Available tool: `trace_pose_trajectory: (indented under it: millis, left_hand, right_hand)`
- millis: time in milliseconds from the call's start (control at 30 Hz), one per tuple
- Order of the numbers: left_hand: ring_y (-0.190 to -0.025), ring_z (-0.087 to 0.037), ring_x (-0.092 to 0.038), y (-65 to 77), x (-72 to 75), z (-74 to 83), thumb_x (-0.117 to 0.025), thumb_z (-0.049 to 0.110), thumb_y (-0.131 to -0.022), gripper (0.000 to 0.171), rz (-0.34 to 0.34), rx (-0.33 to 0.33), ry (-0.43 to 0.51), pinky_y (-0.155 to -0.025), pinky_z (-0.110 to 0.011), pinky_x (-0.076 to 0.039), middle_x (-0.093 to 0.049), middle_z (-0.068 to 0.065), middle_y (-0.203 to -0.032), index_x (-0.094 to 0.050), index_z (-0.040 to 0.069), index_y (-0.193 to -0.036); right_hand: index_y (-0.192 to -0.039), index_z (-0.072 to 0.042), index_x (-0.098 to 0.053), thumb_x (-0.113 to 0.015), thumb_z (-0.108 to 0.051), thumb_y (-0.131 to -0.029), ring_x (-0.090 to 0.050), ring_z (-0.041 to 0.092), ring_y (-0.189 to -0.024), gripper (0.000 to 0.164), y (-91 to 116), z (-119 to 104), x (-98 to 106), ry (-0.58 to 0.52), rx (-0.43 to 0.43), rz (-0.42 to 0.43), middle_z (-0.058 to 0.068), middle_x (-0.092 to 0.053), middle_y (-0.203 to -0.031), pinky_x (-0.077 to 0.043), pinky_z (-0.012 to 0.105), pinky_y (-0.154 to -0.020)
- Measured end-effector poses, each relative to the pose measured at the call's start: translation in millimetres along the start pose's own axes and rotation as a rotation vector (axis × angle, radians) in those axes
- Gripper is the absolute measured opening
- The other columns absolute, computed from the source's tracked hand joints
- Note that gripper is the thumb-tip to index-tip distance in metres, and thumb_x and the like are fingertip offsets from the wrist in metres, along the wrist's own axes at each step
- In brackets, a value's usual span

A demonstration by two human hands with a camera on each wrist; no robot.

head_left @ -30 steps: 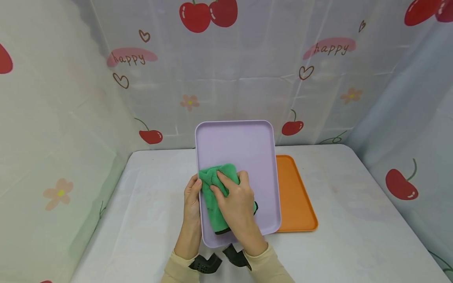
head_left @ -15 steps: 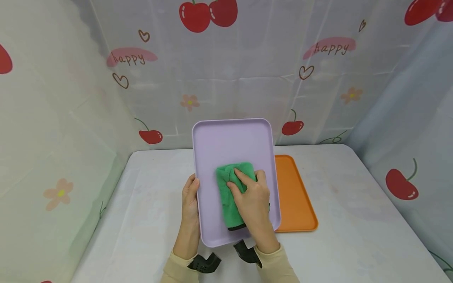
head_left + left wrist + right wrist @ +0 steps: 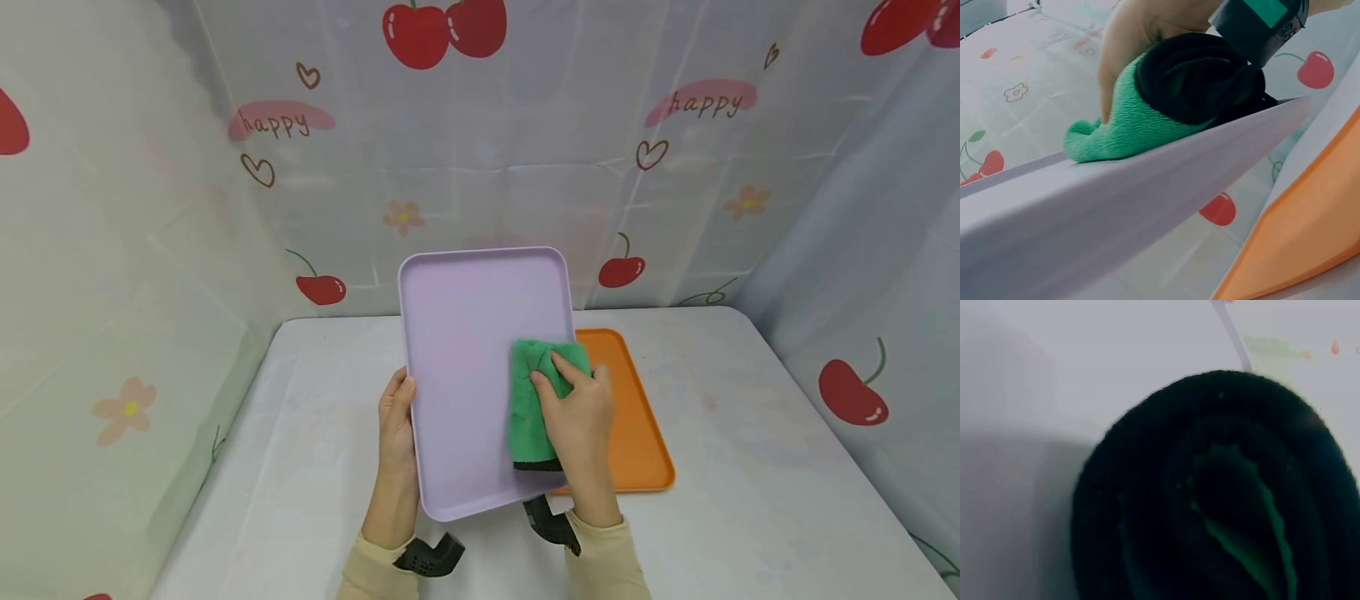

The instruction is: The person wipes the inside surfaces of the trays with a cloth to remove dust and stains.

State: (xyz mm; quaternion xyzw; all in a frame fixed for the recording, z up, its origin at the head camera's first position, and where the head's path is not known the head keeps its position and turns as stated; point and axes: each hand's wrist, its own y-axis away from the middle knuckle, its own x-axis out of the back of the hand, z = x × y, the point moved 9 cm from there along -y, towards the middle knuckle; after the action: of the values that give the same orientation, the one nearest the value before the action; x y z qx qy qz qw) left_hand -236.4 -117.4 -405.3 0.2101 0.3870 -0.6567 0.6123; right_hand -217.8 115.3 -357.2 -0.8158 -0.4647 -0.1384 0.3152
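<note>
A lilac rectangular tray (image 3: 468, 350) is held up at a tilt by my left hand (image 3: 397, 429), which grips its left edge with the thumb on the rim. My right hand (image 3: 581, 421) pinches a folded green cloth (image 3: 531, 417) with a dark edge against the tray's right side. In the left wrist view the cloth (image 3: 1141, 131) lies bunched on the tray (image 3: 1116, 194), under the right hand (image 3: 1141, 31). The rolled dark end of the cloth (image 3: 1147, 487) fills much of the right wrist view, where no fingers show.
An orange tray (image 3: 637, 425) lies flat on the white-covered table (image 3: 750, 433), partly behind the lilac tray. Printed curtains (image 3: 510, 183) hang behind and on both sides. Each wrist bears a black camera mount (image 3: 431, 556).
My right hand has slid the green cloth from the tray's left side across to its right edge. The lilac tray has shifted slightly left, still in my left hand.
</note>
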Motion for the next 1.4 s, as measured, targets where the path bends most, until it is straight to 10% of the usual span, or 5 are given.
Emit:
trace_pose_trajectory:
  millis: [633, 1400]
  left_hand:
    - [-0.079, -0.009, -0.072, -0.5, -2.2, -2.2, -0.045, 0.007, -0.102, 0.027, -0.008, 0.008, 0.006, -0.068, -0.021, -0.059, -0.074, 0.002, -0.092, -0.071, 0.013, -0.103]
    - [-0.08, -0.008, -0.07, 0.0, 1.9, -6.0, -0.045, 0.009, -0.102, 0.027, 0.02, -0.01, -0.045, -0.068, -0.021, -0.058, -0.073, 0.004, -0.094, -0.071, 0.016, -0.104]
  right_hand:
    - [-0.115, -0.005, -0.071, -0.081, -0.025, -0.08, -0.045, 0.029, -0.077, 0.042, -0.1, 14.1, 0.4, -0.012, -0.047, 0.021, 0.019, -0.054, -0.086, -0.037, 0.036, -0.064]
    - [-0.111, -0.002, -0.073, -0.084, -0.02, -0.077, -0.048, 0.023, -0.078, 0.04, 29.2, -39.4, -20.4, -0.041, 0.176, 0.003, 0.016, -0.053, -0.091, -0.043, 0.027, -0.057]
